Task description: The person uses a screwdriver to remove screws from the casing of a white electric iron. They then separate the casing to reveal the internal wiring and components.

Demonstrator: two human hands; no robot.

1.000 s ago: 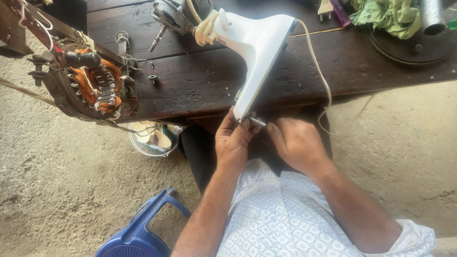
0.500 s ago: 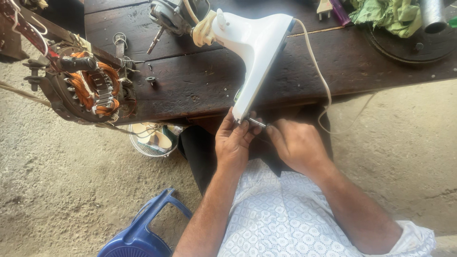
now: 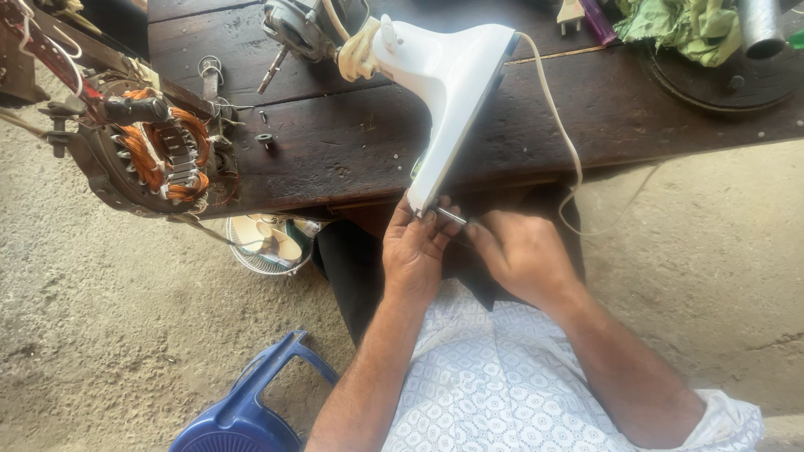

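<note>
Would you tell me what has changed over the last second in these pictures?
Almost nothing. The left hand still grips the lower end of the white fan housing, and the right hand still holds a thin metal tool against it. The wooden bench and copper-wound motor are unmoved.

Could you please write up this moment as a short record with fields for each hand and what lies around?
left hand: grips the lower end of the white plastic housing
right hand: holds a thin metal tool against that lower end
housing: leans on the dark wooden bench, white cord attached
bench left: motor stator with copper windings
bench right: green cloth
ground: blue plastic stool
</note>
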